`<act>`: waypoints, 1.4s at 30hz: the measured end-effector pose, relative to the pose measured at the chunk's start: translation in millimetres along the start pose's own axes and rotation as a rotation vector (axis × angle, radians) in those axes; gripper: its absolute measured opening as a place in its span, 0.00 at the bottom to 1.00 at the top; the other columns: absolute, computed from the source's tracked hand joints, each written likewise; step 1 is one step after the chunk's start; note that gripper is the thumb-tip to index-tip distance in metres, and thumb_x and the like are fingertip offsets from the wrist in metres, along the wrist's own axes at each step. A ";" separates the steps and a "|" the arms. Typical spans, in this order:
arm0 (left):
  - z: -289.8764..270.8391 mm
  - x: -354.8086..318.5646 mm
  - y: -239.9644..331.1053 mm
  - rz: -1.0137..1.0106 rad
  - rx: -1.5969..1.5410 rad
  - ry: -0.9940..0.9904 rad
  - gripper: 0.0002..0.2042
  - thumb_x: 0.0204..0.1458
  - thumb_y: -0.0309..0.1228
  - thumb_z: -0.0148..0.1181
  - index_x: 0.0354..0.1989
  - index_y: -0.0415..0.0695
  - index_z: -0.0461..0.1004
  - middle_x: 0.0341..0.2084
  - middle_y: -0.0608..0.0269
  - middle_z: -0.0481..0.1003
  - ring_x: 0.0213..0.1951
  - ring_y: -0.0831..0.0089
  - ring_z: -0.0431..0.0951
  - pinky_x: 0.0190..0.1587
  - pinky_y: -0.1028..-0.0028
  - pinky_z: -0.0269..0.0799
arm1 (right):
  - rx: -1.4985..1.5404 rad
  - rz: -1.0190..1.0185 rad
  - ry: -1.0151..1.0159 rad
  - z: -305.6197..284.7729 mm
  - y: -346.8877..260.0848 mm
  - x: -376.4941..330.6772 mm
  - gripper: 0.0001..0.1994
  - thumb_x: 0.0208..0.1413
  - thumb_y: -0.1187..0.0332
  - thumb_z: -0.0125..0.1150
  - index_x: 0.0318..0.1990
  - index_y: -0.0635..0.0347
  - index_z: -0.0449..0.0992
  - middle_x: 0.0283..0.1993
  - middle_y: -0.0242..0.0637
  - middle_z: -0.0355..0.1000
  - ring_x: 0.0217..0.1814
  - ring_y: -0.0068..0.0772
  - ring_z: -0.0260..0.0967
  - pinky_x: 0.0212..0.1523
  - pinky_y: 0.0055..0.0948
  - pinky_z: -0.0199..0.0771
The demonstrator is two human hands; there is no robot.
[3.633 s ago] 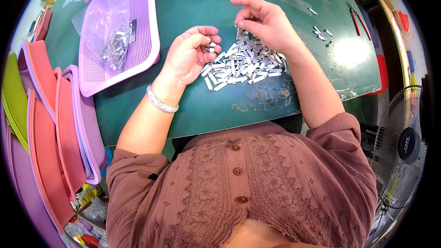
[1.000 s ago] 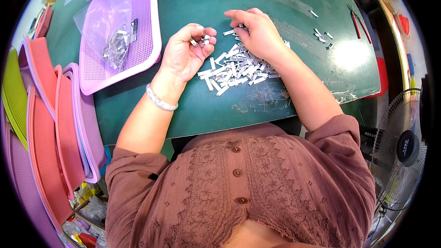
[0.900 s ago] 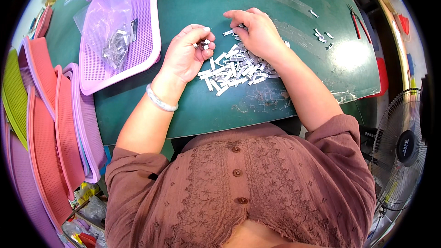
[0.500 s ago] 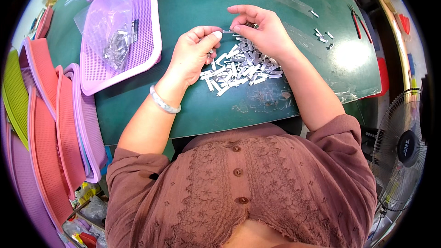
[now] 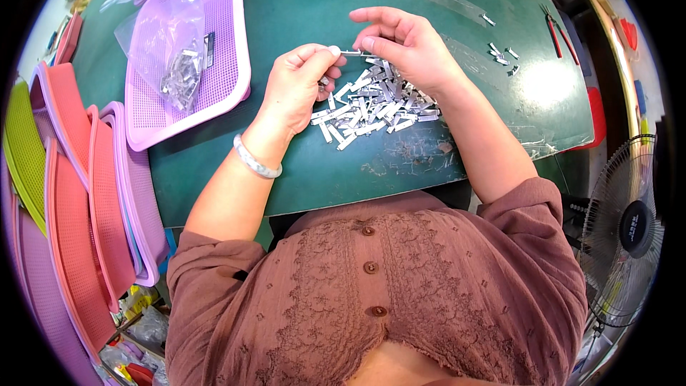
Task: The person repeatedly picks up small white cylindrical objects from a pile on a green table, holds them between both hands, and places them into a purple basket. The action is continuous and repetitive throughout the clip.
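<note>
Well, your table looks hard and smooth, so small things should slide on it easily. At your far right, the fan has pale lettering at its centre, too small to make out. The tray on your left seems thin, springy plastic, best lifted by its rim; the clear bag inside it should be limp and slippery. In front of you lies the heap of metal strips, loose and probably quick to scatter. Your left hand pinches one end of a piece by the heap's far edge, with other pieces tucked in its curl; your right hand is curled at the opposite end, though whether it grips is hidden. That piece should be light, stiff and slick, perhaps sharp-edged: hold it near its ends. No writing on it can be read
</note>
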State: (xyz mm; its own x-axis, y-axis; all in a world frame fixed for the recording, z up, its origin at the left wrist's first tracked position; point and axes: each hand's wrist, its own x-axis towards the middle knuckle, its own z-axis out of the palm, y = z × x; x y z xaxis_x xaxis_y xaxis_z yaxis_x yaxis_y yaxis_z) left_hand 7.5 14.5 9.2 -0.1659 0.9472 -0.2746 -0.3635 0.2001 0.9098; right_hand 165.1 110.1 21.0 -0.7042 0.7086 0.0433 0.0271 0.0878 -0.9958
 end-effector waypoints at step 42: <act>2.0 -2.9 0.0 0.119 0.047 -0.006 0.07 0.52 0.30 0.52 0.28 0.41 0.74 0.19 0.70 0.69 0.19 0.86 0.62 0.20 0.85 0.55 | 0.046 -0.005 -0.024 1.4 0.2 -0.7 0.19 0.47 0.79 0.57 0.50 0.66 0.66 0.32 0.31 0.71 0.34 0.16 0.66 0.37 0.16 0.66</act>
State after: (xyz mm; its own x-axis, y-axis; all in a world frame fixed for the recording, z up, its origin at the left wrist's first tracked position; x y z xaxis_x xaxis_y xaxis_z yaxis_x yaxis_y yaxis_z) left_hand 9.8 12.2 10.6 -0.2000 0.9662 -0.1625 -0.2984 0.0979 0.9494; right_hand 164.6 108.7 20.6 -0.7212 0.6911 0.0466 -0.0085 0.0584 -0.9983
